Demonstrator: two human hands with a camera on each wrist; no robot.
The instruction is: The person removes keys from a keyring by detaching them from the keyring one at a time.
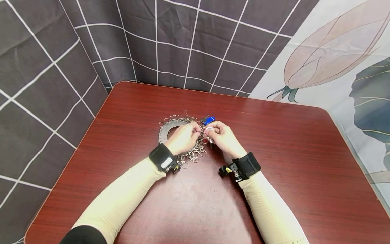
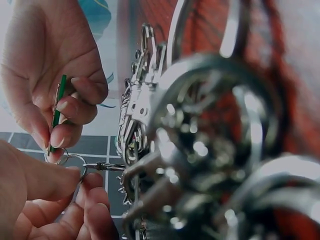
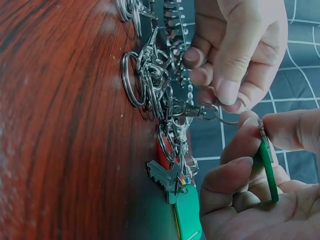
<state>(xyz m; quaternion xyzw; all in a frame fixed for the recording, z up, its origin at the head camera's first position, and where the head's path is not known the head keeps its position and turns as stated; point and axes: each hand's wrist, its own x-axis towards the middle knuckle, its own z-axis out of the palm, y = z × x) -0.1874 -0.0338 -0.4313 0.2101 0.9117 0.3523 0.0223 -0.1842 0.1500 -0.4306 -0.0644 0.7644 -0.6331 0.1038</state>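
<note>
My left hand [image 1: 185, 138] pinches a split ring [image 2: 76, 159] between thumb and fingers. That ring hangs from a swivel clasp [image 3: 192, 110] on a ring-shaped metal plate [image 1: 164, 134] edged with many such clasps and rings. Close beside it, my right hand [image 1: 223, 137] grips a thin green key tag [image 3: 270, 175], seen edge-on in both wrist views. The tag's small ring [image 2: 56, 156] is at the fingertips, right by the split ring. In the head view, a key [image 1: 211, 144] shows under the right fingers. The left hand covers part of the plate.
A blue key tag [image 1: 209, 120] lies at the plate's far right edge. The right wrist view shows a toothed key [image 3: 162, 175] beside a green tag [image 3: 187, 215], low among the clasps. The plate rests on a reddish-brown table [image 1: 289, 152], with a dark checked cloth [image 1: 173, 40] behind.
</note>
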